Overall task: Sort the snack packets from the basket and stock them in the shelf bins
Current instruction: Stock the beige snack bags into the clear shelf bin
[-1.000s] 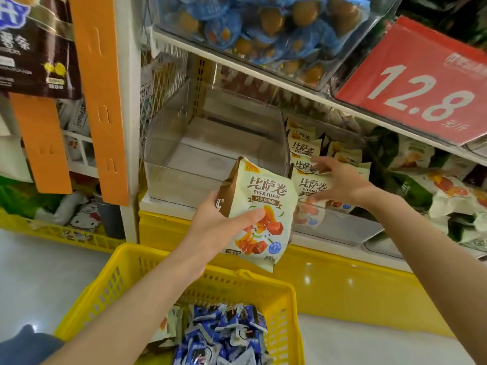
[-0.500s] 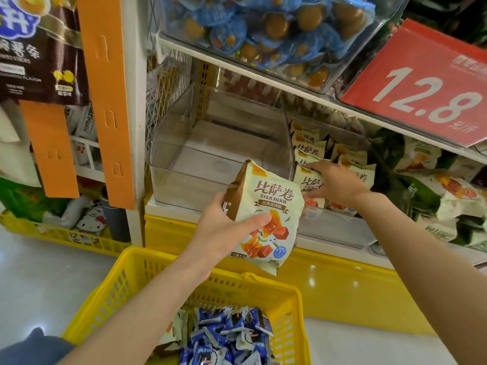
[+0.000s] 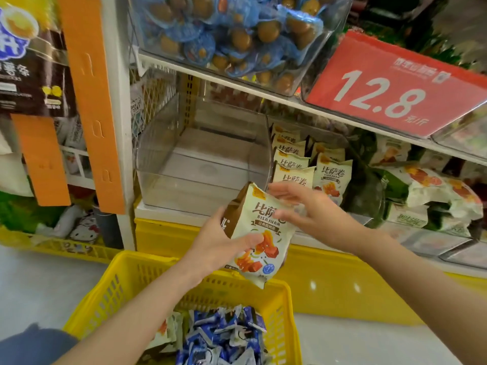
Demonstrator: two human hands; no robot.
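At the bottom edge of the view a yellow basket (image 3: 113,293) is seen, with blue packets (image 3: 224,338) heaped against its far wall and some pale ones beside them. Above the basket's far rim a snack packet (image 3: 259,233) is held tilted by the left hand (image 3: 216,243). The thumb is pressed across the packet's printed front and the fingers are wrapped behind its brown side. The right hand (image 3: 311,212) is set at the packet's upper right corner, fingers spread wide and nearly straight, with the thumb in front of the label. Because of blur, contact cannot be told.

Just beyond the packet's top edge a clear bin (image 3: 200,164) is placed on the shelf, its floor bare and its front wall low. To its right, past a shared clear wall, matching packets (image 3: 295,164) are stood in rows in a second bin. Green-and-white bags (image 3: 434,196) are piled further right. Overhead, a bin of blue-wrapped snacks (image 3: 224,30) and a red price sign (image 3: 390,88) are hung out over the shelf edge.
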